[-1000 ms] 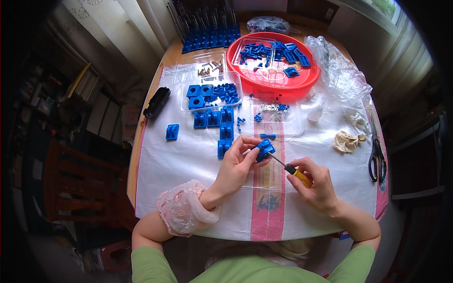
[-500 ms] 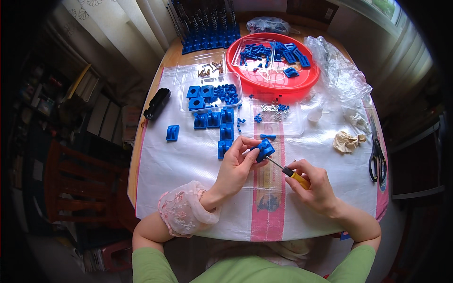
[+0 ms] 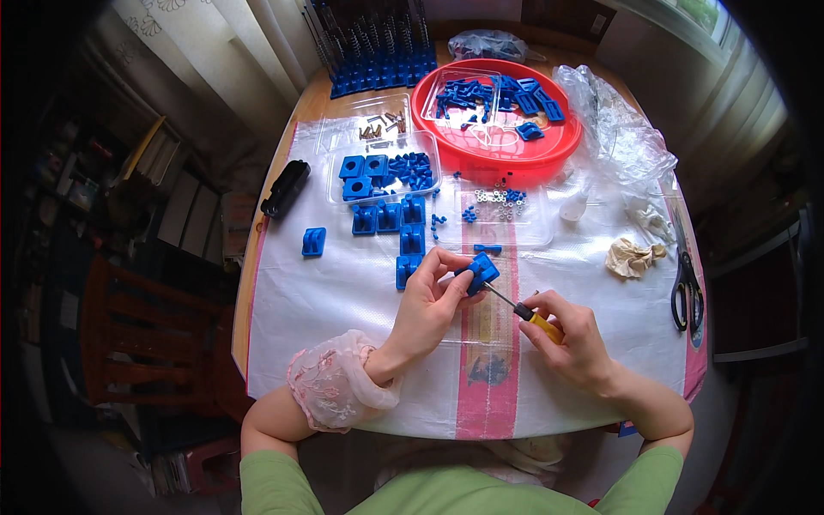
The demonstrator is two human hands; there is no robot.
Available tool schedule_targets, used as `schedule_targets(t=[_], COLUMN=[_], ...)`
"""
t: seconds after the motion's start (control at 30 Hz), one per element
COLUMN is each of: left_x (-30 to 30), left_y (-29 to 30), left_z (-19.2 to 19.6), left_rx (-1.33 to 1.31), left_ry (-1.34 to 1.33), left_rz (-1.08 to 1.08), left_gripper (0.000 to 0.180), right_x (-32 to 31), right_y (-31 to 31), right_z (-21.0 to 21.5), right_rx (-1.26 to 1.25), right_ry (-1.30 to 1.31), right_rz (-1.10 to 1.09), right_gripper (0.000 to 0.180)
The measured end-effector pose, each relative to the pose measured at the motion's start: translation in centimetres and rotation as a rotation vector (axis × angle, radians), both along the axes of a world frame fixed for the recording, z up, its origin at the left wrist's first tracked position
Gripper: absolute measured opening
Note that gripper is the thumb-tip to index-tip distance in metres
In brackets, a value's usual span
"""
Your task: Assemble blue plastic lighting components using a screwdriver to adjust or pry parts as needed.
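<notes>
My left hand [image 3: 436, 294] is closed on a small blue plastic block [image 3: 483, 272], held tilted above the table between thumb and fingers. A screwdriver [image 3: 544, 327] with a yellow and black handle is gripped in my right hand [image 3: 573, 342]. Its thin metal shaft points up and left, and the tip meets the near side of the block; the exact contact point is too small to make out. Beyond my left hand, several similar blue blocks [image 3: 412, 239] stand in a column and row. One more block [image 3: 314, 242] sits apart at the left. A small blue piece [image 3: 487, 249] lies just past the held block.
A clear tray [image 3: 335, 190] holds blue blocks and small parts. Behind it are brass-coloured pieces [image 3: 383, 129]. A red basin [image 3: 421, 129] contains more blue parts. White rings [image 3: 492, 198] lie in a clear lid. Scissors [image 3: 687, 292] and crumpled paper [image 3: 633, 257] are right; a black case [image 3: 286, 188] is left.
The blue block has turned or tilted slightly in my left hand. Both hands and the screwdriver stay in nearly the same place.
</notes>
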State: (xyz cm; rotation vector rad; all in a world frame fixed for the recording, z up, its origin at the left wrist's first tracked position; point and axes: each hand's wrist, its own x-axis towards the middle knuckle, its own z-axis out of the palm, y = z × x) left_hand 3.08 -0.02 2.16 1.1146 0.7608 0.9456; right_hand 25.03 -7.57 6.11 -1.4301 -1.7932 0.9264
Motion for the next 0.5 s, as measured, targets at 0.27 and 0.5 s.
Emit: schedule_targets(t=[0.27,0.5], left_x=[0.17,-0.13], left_y=[-0.18,0.0], left_z=[0.53,0.16], left_rx=[0.008,0.023], left_ry=[0.035,0.05], left_rz=[0.004,-0.01], left_gripper=[0.013,0.013], right_x=[-0.08,0.47], right_y=[-0.15,0.3], right_z=[-0.78,-0.43], right_rx=[0.251,-0.044], right_ry=[-0.133,0.026], right_rz=[-0.016,-0.001], right_gripper=[0.023,0.016])
